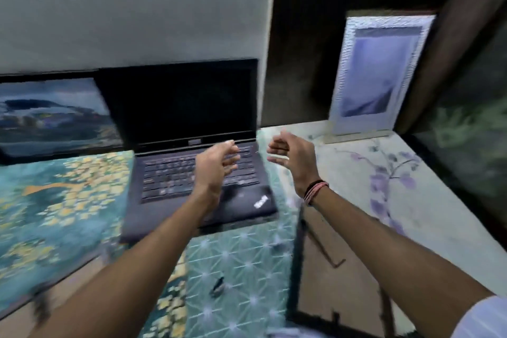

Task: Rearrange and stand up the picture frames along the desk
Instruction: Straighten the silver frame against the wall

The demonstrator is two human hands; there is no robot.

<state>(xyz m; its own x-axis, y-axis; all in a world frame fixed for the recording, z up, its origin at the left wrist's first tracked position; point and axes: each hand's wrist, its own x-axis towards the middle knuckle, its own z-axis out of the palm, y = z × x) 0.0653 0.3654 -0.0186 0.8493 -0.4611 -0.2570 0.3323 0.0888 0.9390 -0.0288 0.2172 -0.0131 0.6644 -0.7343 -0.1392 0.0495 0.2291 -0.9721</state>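
Observation:
A white-framed picture [375, 74] stands upright at the back right of the desk. A dark-framed landscape picture [52, 112] leans against the wall at the back left. A large teal-and-gold picture [55, 206] lies flat at the left. Another frame [329, 277] lies face down at the front right, its brown back and stand showing. My left hand [216, 164] hovers over the laptop keyboard, fingers spread, holding nothing. My right hand [293, 159] hangs beside it with fingers apart, also holding nothing, short of the white frame.
An open black laptop [197, 151] with a dark screen sits mid-desk. A teal patterned cloth [241, 269] and a pale floral cloth [384, 173] cover the desk. A small dark object [218, 285] lies on the teal cloth. A dark wall stands at the right.

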